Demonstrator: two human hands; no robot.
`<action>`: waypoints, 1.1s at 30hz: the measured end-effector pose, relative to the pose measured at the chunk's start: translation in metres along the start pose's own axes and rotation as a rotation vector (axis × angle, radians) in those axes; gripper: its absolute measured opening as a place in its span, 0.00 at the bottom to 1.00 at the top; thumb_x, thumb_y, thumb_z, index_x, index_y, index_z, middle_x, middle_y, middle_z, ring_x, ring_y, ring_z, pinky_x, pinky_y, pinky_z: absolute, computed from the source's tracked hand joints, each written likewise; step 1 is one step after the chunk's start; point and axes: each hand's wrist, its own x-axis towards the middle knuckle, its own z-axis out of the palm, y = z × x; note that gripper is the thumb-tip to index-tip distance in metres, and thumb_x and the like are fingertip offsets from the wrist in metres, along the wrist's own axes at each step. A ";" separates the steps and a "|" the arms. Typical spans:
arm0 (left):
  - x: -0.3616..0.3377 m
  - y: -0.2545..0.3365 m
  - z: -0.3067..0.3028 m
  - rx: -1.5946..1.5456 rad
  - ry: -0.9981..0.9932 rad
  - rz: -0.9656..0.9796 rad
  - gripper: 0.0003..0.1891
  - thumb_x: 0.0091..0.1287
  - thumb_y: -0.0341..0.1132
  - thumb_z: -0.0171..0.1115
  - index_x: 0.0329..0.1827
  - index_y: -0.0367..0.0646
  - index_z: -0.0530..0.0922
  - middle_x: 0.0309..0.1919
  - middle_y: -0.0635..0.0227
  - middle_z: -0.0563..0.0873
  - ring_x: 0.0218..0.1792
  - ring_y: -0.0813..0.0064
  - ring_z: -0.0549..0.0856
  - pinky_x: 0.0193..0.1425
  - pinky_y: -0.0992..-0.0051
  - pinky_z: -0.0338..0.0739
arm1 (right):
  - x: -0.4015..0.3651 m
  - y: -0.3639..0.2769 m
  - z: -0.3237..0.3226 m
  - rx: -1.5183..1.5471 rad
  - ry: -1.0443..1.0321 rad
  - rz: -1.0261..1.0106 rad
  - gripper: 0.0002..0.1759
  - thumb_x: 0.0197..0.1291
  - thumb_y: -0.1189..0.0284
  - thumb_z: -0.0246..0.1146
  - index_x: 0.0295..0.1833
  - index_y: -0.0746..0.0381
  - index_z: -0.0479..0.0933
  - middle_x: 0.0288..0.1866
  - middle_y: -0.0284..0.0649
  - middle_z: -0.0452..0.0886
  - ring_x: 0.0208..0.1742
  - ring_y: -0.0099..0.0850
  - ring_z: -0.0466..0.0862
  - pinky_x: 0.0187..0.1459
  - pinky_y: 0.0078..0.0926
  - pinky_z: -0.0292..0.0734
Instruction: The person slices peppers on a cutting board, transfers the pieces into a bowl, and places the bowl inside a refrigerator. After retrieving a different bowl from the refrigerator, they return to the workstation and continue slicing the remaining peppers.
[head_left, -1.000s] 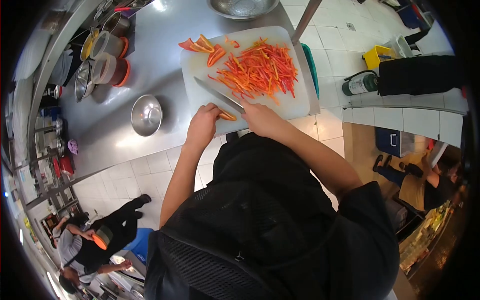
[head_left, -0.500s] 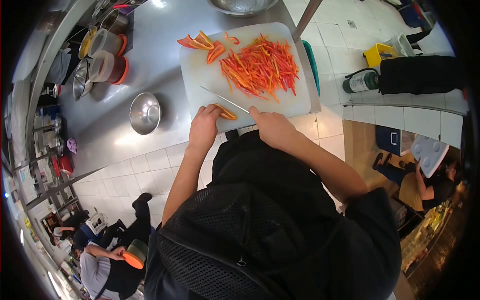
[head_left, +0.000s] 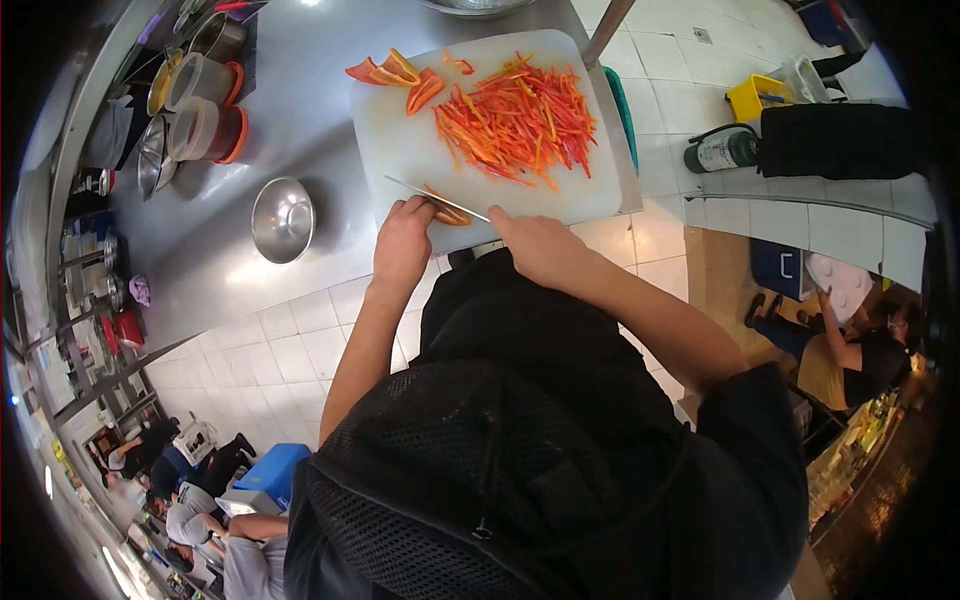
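Observation:
My right hand (head_left: 538, 250) is closed around the handle of a knife (head_left: 412, 188), whose thin blade points left across the near part of the white cutting board (head_left: 395, 135). The blade lies over a piece of orange-red bell pepper (head_left: 453, 216). Curled fingertips of my left hand (head_left: 403, 245) press that piece against the board, close beside the blade. Farther up the board is a heap of thin red and orange pepper strips (head_left: 520, 120). Larger pepper pieces (head_left: 398, 70) lie at the board's far left corner.
A steel bowl (head_left: 283, 222) stands left of the board on the metal table (head_left: 310, 120). Tubs with orange lids (head_left: 205, 130) and more bowls line the left side. A metal post (head_left: 606, 32) rises at the right. Co-workers are at lower left and right.
The knife has shifted slightly left and now crosses over the pepper piece. At lower left, the co-worker with the orange-lidded container is gone from sight, and a blue box shows.

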 end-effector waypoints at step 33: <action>-0.004 0.001 0.003 -0.044 0.096 0.029 0.17 0.60 0.16 0.56 0.48 0.37 0.87 0.49 0.62 0.88 0.49 0.53 0.84 0.57 0.59 0.82 | 0.005 -0.005 -0.031 -0.010 0.138 -0.001 0.17 0.63 0.80 0.60 0.58 0.68 0.71 0.40 0.56 0.87 0.44 0.56 0.88 0.48 0.54 0.82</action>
